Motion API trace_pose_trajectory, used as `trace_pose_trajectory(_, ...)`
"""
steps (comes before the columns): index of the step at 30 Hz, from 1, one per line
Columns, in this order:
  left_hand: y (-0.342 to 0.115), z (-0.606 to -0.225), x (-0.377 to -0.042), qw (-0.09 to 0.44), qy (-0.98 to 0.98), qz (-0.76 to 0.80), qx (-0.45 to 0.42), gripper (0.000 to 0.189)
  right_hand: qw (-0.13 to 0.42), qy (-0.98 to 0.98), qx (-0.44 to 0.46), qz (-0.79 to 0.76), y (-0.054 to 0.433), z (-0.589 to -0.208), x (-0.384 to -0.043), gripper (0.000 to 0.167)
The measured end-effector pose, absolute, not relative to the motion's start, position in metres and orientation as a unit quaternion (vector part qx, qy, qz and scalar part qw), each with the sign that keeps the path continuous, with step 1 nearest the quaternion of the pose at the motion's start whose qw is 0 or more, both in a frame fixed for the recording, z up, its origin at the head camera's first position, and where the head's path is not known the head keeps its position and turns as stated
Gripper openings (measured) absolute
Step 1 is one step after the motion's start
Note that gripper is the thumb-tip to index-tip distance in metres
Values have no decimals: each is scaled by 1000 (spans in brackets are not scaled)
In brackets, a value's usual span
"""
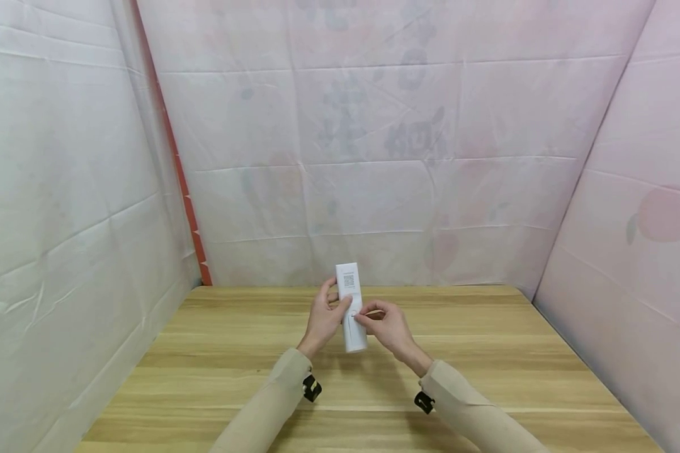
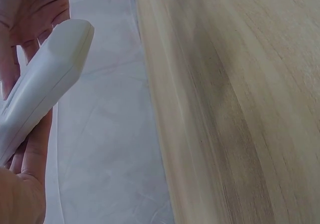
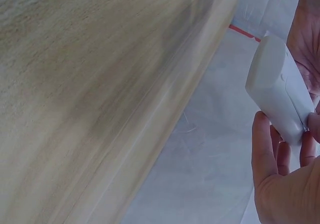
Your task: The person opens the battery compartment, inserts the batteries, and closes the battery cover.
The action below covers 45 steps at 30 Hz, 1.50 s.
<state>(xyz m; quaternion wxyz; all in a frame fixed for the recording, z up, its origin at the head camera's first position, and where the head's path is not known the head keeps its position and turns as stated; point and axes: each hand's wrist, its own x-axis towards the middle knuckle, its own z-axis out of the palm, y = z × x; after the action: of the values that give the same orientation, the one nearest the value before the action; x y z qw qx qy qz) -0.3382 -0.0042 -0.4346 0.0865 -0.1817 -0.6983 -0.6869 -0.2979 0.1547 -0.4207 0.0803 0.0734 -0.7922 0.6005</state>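
Note:
A long white handheld device (image 1: 352, 331) with a printed QR code on its upper face is held up over the table, its far end raised. My left hand (image 1: 324, 321) grips it from the left side, thumb lying across the face and fingers behind. From the right, my right hand (image 1: 393, 325) pinches with thumb and forefinger at a small spot midway down the face, where a thin line runs toward the near end. In the left wrist view, the rounded end of the device (image 2: 50, 78) sticks out past the left fingers. The right wrist view shows a seam along the device (image 3: 280, 86).
A wood-grain table (image 1: 232, 352) lies under both forearms. Pale printed cloth (image 1: 374, 138) hangs behind it and on both sides, with a red strip (image 1: 184, 195) at the back left corner. Each sleeve cuff carries a small black wrist piece (image 1: 311, 388).

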Motion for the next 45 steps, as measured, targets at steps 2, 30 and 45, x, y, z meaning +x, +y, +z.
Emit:
trace_pose_trajectory(2,-4,-435,-339,86,-700,-686,-180,53,79,-793,72,600,155,-421,-299,7)
trace_pose_trajectory(30,-4,-432,-338,74,-704,-689,-155,56,77,-790,62,604,156,-421,-302,8)
trace_pose_trajectory(45,-6,-428,-339,104,-692,-702,-130,51,158,-836,163,499,158,-428,-302,39)
